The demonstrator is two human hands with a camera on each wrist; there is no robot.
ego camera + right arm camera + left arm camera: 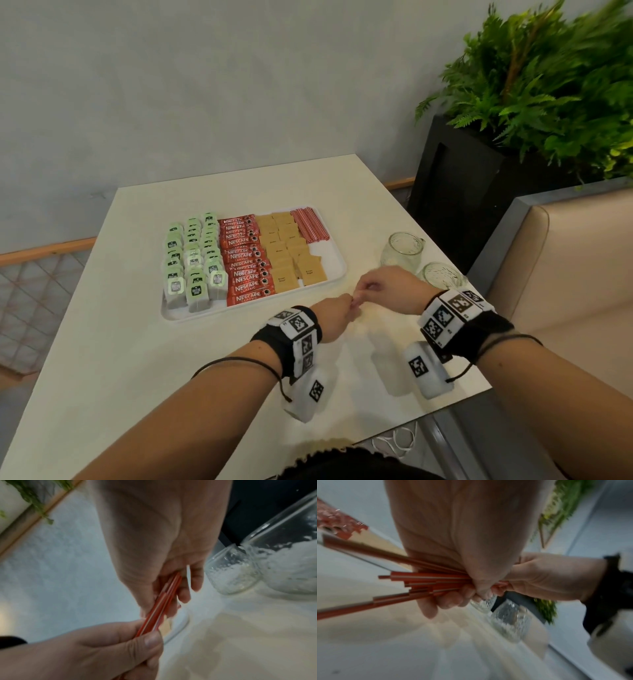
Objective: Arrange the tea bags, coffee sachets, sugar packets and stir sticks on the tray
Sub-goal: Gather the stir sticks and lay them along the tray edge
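A white tray point(337, 253) on the table carries rows of green tea bags point(193, 260), red coffee sachets point(246, 263), brown sugar packets point(291, 253) and a pile of red-and-white stir sticks point(310, 224) at its far right. Just in front of the tray's near right corner my two hands meet. My left hand point(337, 308) grips a bundle of stir sticks point(423, 582) that fans out to the left. My right hand point(373, 286) pinches the other end of the sticks point(164, 601). In the head view the hands hide the held sticks.
Two empty glass jars point(404, 251) point(442, 275) stand to the right of the tray, close behind my right hand. A black planter point(455, 195) with a fern stands beyond the table's right edge, beside a beige bench back point(565, 260). A grey wall lies behind the table.
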